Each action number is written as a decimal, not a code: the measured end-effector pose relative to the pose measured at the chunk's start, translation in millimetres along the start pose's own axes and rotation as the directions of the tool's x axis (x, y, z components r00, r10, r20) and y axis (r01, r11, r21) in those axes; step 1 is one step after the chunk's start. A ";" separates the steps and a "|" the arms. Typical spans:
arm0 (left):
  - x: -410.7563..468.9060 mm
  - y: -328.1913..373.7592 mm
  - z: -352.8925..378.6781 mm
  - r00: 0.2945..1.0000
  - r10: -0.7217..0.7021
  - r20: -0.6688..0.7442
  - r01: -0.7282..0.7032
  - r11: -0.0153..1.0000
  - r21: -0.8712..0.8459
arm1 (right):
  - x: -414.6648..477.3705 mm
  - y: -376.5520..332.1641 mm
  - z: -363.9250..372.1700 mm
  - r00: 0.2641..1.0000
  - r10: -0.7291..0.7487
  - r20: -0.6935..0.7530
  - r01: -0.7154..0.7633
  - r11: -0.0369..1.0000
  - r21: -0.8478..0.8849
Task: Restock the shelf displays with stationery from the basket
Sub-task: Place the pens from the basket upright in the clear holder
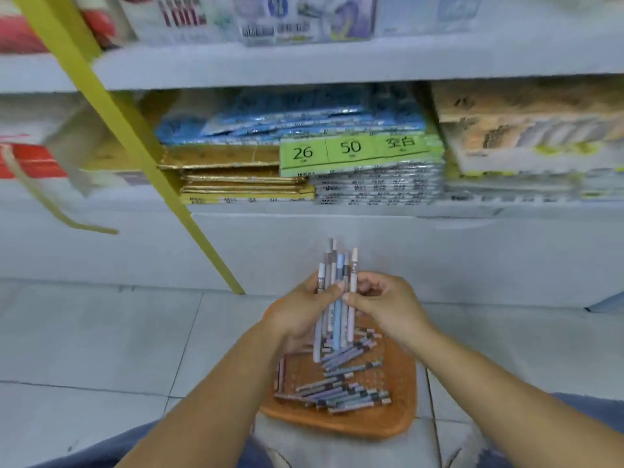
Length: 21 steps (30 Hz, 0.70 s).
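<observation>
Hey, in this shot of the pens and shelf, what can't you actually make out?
Head view only:
- pen bundle: count unclear; the left hand and right hand cover its middle.
- orange basket: left side hidden by the left forearm.
- top-shelf packages: cut off by the upper edge, blurred.
- stacked packs below the green label: print too blurred to read.

A shop — stocked shelves (337, 62) (stacked stationery packs (354, 153)).

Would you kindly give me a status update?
Left hand grips the pen bundle. Right hand pinches it. More pens in orange basket. Nothing blocking.
</observation>
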<state>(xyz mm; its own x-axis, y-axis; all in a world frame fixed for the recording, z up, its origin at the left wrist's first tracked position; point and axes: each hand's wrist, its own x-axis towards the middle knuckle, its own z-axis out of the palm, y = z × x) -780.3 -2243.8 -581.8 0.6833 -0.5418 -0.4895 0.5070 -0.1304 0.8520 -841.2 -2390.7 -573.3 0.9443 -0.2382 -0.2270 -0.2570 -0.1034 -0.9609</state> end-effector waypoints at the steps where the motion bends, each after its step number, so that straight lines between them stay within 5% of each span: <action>1: -6.4 15.6 5.2 0.999 0.038 0.011 -0.038 0.999 0.017 | -3.4 -15.8 -4.5 0.999 -0.042 -0.003 0.042 0.999 -0.014; 8: -53.0 114.5 37.9 0.975 0.219 0.033 -0.220 0.975 0.034 | -27.1 -119.0 -39.2 0.961 -0.276 0.023 0.276 0.960 -0.043; 21: -98.2 262.5 69.0 0.827 0.560 0.056 -0.562 0.815 0.141 | -33.1 -283.4 -96.0 0.776 -0.624 -0.092 0.624 0.781 -0.028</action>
<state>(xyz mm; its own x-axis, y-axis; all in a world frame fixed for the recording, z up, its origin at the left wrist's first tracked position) -750.6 -2282.2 -297.2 0.8193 -0.5674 0.0826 -0.0443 0.0810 0.9957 -819.4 -2446.2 -278.2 0.8744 -0.2095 0.4376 0.3826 -0.2568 -0.8875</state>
